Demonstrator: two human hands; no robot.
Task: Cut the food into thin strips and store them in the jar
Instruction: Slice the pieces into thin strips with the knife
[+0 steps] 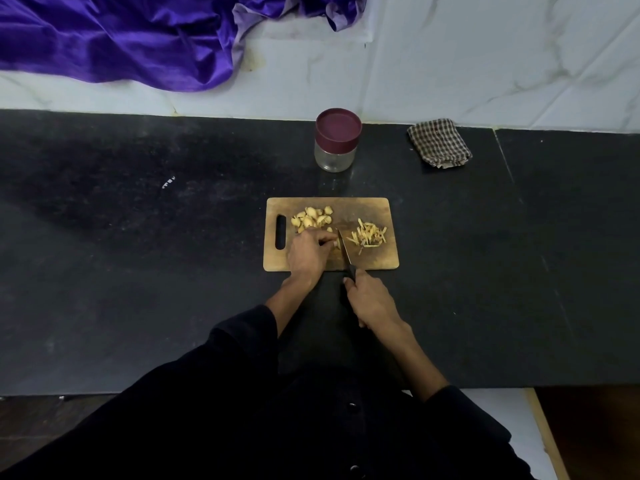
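1. A wooden cutting board [374, 261] lies flat on a dark stone counter [138, 271], with its handle slot at the board's left end.
2. A heap of uncut pale yellow food pieces [311, 217] sits on the board's upper left part, just right of the handle slot.
3. A loose pile of thin cut strips [369, 234] lies on the board's right part, apart from the uncut heap.
4. The left hand [308, 252] rests on the board between the two piles, fingers curled and pinching a small piece [336, 242] down against the wood, just left of the blade.
5. The right hand [372, 301] is just off the board's near edge, fingers wrapped tightly around the dark handle of a knife [346, 252].
6. The knife's blade reaches over the board's middle, its tip near the strips and its edge right beside the left fingertips.
7. A clear glass jar [335, 152] stands upright on the counter beyond the board's far edge, well apart from it, with its maroon lid [338, 128] on.
8. A folded checked cloth [440, 143] lies beyond the board to the right, beside the jar but not touching it.
9. A purple satin fabric [121, 39] drapes over the pale marble surface far beyond the board, to the left.
10. Dark sleeves cover both forearms on the near side of the board.
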